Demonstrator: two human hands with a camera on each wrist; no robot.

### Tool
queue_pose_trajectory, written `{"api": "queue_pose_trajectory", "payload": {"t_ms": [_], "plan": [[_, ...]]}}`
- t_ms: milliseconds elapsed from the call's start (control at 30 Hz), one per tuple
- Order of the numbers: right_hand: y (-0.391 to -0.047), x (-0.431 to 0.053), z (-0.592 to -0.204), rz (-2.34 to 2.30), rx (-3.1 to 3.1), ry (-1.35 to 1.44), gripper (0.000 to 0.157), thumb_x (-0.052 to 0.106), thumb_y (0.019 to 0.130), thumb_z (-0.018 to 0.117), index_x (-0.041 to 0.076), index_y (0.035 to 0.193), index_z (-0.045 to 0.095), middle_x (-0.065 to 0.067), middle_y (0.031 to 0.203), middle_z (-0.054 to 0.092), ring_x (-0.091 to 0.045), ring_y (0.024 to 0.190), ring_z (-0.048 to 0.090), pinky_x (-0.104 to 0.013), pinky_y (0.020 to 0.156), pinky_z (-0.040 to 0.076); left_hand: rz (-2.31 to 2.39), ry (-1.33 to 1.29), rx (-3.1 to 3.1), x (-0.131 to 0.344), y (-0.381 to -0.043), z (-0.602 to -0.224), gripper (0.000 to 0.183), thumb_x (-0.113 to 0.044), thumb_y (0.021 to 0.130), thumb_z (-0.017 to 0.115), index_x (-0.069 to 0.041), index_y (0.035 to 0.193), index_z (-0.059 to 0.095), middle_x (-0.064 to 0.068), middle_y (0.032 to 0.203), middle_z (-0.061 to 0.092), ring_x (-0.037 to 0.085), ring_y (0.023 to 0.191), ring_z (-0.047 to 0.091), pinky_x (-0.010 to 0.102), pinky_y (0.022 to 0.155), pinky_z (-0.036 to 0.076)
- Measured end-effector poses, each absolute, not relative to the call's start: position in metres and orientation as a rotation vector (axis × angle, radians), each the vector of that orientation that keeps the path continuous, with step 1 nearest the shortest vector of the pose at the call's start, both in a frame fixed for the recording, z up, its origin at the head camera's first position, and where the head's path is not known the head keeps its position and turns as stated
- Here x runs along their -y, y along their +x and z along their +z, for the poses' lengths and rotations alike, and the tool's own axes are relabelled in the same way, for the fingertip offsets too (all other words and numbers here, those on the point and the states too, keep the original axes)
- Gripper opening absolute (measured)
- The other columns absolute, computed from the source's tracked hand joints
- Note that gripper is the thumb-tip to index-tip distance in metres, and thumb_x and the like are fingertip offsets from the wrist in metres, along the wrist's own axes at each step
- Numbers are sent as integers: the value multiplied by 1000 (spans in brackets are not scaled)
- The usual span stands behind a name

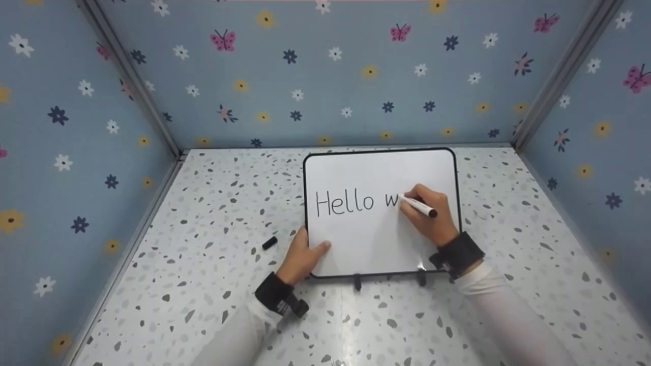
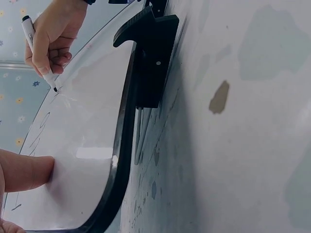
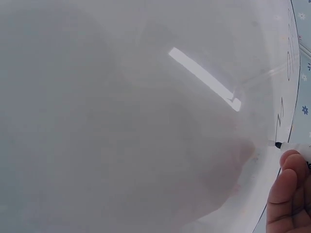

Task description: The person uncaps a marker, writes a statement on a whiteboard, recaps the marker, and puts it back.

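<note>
A whiteboard (image 1: 356, 244) with a black frame bears the handwriting "Hello w" in black. My right hand (image 1: 432, 211) pinches a white marker (image 1: 419, 206), its tip at the end of the "w". In the right wrist view the marker's black tip (image 3: 278, 144) is right at the board's surface beside the strokes. My left hand (image 1: 301, 256) grips the board's lower left edge, thumb (image 2: 29, 172) flat on the white face and the other fingers mostly hidden at the edge. Left of that hand, a black marker cap (image 1: 270, 243) lies on the table.
Two black clips or feet, one a black bracket (image 2: 155, 58), stick out at the board's lower edge. The speckled table (image 1: 218, 203) is bounded by blue patterned panels (image 1: 330, 76) at the back and both sides, joined by grey corner posts (image 1: 135, 76).
</note>
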State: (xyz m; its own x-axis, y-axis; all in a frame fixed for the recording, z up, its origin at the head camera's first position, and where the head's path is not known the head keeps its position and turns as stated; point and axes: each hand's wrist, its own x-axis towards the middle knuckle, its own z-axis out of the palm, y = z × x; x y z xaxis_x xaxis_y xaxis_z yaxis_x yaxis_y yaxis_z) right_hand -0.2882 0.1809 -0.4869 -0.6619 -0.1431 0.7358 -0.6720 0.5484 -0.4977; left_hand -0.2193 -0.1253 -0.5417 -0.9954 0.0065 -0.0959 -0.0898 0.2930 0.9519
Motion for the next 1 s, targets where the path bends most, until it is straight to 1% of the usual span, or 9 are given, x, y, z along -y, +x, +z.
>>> {"api": "queue_pose_trajectory", "payload": {"t_ms": [167, 300, 400, 600, 800, 1000], "plan": [[-288, -183, -487, 1065, 2148, 672, 8, -8, 79, 70, -1, 80, 66, -15, 74, 75, -11, 59, 54, -13, 58, 39, 1804, -49, -2489, 125, -217, -540, 61, -13, 100, 69, 8, 152, 45, 31, 154, 54, 45, 145, 55, 58, 127, 41], [-286, -183, -487, 1079, 2122, 657, 8, -7, 79, 72, -1, 79, 67, -13, 71, 74, -9, 59, 54, -12, 57, 40, 1810, -58, -2480, 126, -217, -541, 61, -12, 100, 69, 7, 153, 44, 30, 155, 54, 45, 146, 54, 58, 128, 40], [-285, -185, -487, 1090, 2108, 632, 7, -6, 79, 73, -1, 78, 68, -11, 68, 73, -8, 58, 53, -12, 56, 39, 1812, -61, -2476, 126, -218, -543, 61, -12, 100, 69, 7, 153, 44, 31, 155, 54, 45, 146, 55, 58, 128, 41], [-286, -188, -487, 1094, 2125, 599, 6, -6, 78, 73, -2, 78, 68, -12, 66, 71, -9, 57, 53, -12, 55, 38, 1816, -78, -2469, 125, -218, -543, 62, -12, 100, 69, 6, 154, 44, 30, 156, 54, 44, 145, 55, 57, 128, 41], [-285, -189, -488, 1091, 2164, 586, 6, -4, 79, 73, -1, 80, 68, -13, 70, 73, -11, 58, 54, -12, 56, 38, 1814, -76, -2473, 125, -219, -544, 62, -12, 100, 70, 6, 154, 44, 30, 156, 54, 45, 145, 55, 57, 128, 41], [-284, -188, -489, 1074, 2173, 603, 6, -4, 79, 73, -1, 79, 67, -15, 73, 75, -12, 59, 55, -12, 57, 39, 1817, -58, -2481, 126, -220, -543, 59, -12, 100, 70, 6, 150, 47, 31, 151, 57, 45, 142, 58, 58, 126, 43]]}}
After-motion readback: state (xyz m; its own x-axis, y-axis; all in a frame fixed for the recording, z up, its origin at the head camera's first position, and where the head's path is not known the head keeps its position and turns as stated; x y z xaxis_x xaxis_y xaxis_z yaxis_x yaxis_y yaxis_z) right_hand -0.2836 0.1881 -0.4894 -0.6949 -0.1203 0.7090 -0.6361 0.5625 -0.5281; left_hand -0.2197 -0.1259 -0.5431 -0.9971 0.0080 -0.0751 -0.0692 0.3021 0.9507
